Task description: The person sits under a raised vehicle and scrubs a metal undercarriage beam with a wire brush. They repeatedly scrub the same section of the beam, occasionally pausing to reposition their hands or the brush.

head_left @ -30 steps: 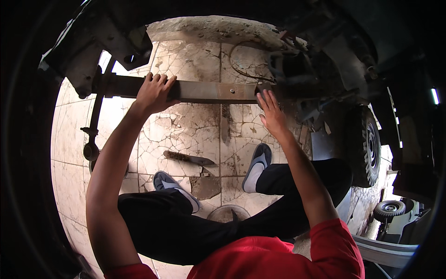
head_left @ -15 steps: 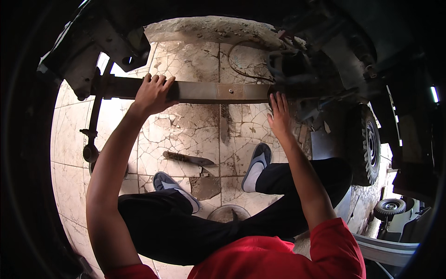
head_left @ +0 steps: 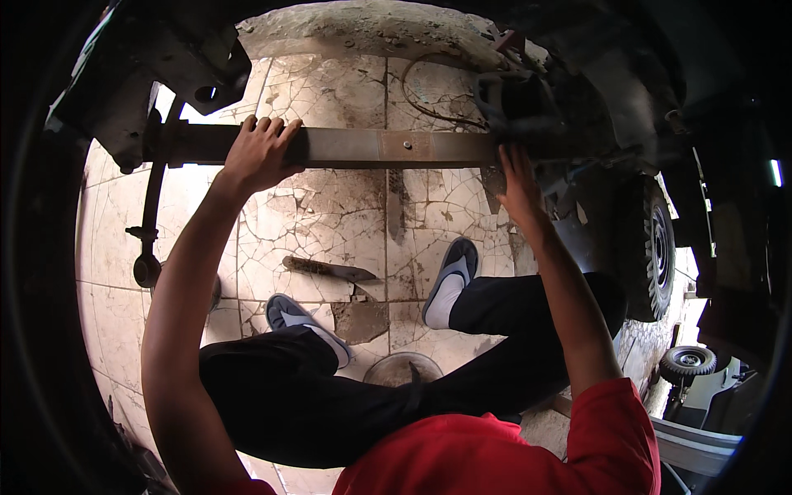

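A long grey metal beam [head_left: 338, 147] runs across in front of me under the vehicle, with a rusty patch around a small bolt [head_left: 407, 145]. My left hand [head_left: 257, 155] grips it left of the middle, fingers over the top and thumb below. Toward its right part, my right hand [head_left: 519, 183] rests with fingers stretched upward against the dark metal; the fingertips are hard to make out. Just left of that hand, a dark flat piece [head_left: 492, 183] shows below the beam; I cannot tell whether the hand touches it.
On the cracked tile floor lie a long dark tool with a flat blade [head_left: 330, 270], a round metal dish [head_left: 403, 369] between my legs and a curved hose [head_left: 412, 91]. A rod [head_left: 151, 206] hangs at the left. Tyres [head_left: 657, 247] stand at the right, dark vehicle parts overhead.
My right hand has slid to the right along the beam, uncovering the dark flat piece beside it. My left hand keeps its hold. The whole view has shifted slightly.
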Tool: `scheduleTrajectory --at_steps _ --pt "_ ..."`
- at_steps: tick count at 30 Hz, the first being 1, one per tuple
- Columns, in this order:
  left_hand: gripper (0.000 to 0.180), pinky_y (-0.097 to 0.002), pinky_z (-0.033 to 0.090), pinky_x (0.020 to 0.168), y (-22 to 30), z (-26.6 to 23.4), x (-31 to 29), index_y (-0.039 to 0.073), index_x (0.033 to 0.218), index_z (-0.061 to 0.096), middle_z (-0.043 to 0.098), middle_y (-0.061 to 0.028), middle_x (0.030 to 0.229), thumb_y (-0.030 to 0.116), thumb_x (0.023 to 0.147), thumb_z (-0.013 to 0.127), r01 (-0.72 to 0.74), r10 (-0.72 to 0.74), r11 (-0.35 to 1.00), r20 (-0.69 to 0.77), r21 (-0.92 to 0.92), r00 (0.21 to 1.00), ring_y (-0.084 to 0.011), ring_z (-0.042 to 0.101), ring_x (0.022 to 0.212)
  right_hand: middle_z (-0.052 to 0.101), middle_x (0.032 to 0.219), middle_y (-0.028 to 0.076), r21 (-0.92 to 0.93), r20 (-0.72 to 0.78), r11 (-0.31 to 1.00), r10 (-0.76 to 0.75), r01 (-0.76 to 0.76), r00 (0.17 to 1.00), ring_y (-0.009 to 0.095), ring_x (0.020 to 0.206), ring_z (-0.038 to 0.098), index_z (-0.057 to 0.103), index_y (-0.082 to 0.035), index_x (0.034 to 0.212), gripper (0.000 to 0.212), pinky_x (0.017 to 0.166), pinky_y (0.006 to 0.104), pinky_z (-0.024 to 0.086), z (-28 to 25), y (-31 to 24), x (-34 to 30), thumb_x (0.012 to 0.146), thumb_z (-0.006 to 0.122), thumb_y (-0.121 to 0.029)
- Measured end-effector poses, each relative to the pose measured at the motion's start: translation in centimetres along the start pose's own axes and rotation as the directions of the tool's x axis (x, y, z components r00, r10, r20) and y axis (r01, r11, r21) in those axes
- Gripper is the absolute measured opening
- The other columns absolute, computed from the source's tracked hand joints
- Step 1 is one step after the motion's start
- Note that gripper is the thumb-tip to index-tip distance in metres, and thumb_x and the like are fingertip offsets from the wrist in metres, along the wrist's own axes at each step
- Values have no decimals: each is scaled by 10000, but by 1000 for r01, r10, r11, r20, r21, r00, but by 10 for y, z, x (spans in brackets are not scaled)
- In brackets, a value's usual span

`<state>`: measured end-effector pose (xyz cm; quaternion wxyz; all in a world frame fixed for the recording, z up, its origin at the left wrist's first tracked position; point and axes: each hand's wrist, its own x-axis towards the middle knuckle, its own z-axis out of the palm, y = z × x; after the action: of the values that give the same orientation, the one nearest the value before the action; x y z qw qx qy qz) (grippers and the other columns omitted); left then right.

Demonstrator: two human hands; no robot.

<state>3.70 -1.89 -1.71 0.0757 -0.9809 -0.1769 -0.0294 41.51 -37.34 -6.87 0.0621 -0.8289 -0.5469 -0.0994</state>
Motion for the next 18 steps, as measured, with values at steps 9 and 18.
scheduleTrajectory --at_steps 9,18 --pt "852 -477 355 1110 -2 1 0 93 1497 441 585 -164 1305 499 831 782 -3 3 1000 -3 -6 1000 -319 549 1231 170 1655 220 -95 118 992 93 -82 989 407 1523 227 233 -137 1610 1228 1197 438 382 -8 -18 11 617 950 -222" --pt "852 -470 367 1097 0 1 3 87 1476 466 608 -149 1246 508 814 796 -12 11 1000 -41 -28 999 -291 564 1213 228 1641 203 -66 139 995 87 -79 986 382 1517 248 253 -133 1595 1252 1218 444 352 -8 -7 42 583 972 -291"
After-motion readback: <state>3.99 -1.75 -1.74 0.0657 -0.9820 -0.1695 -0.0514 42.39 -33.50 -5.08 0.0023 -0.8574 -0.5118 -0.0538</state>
